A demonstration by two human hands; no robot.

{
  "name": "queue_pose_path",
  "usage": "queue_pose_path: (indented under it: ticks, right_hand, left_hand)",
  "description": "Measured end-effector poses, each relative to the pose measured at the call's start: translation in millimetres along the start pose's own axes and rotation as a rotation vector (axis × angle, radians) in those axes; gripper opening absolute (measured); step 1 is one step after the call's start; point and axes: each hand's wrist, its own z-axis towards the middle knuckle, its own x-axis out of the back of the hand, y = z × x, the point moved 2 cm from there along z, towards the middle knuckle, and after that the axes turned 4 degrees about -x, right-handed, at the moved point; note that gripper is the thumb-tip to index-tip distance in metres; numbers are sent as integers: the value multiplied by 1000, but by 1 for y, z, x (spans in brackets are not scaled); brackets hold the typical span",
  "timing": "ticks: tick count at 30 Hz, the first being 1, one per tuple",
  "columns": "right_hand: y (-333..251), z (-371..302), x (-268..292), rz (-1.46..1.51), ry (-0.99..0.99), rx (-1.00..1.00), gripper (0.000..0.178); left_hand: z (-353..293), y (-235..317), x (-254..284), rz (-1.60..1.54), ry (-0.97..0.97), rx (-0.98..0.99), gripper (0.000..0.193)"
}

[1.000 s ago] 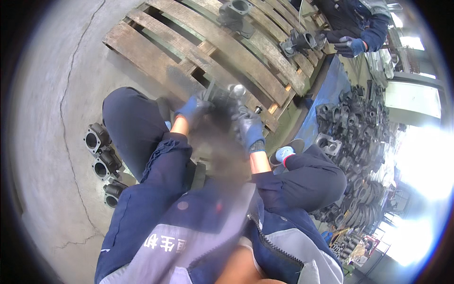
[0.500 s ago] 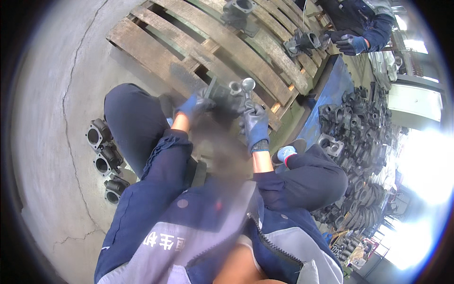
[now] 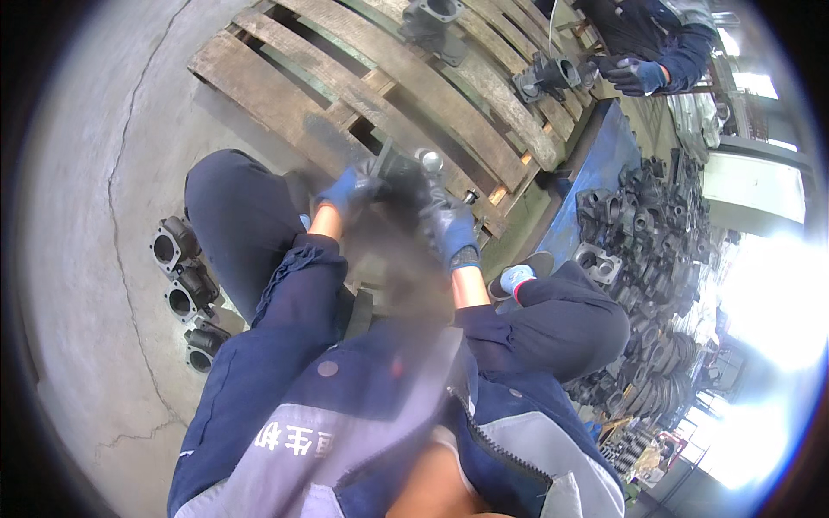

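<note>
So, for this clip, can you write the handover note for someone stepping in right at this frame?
Left hand: gloved, gripping the left side of the dark metal casting held over the lap.
Right hand: gloved, gripping the casting's right side.
Things: the casting sits at the near edge of the wooden pallet. Three similar castings lie on the concrete by the left knee. A large heap of castings lies to the right. A co-worker's gloved hand touches another casting at the pallet's far end.
Done: three pieces set on the floor at left.
Left: the piece in hand; the heap remains.
</note>
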Motion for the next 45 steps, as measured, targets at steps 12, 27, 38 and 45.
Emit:
queue_pose_path:
  ticks: [12,27,38,45]
  right_hand:
    - [25,25,3,236,-22,212,25]
    - [-11,-7,-5,-54,59,-18,42]
    - [6,20,1,129,-66,-25,27]
    - [-86,-1,41,596,-44,788,27]
  left_hand:
    - [-4,4,-4,66,22,-53,35]
    - [-3,7,-1,-23,-27,-36,42]
    - [1,0,1,124,39,-6,38]
    - [5,-6,3,46,-3,-50,42]
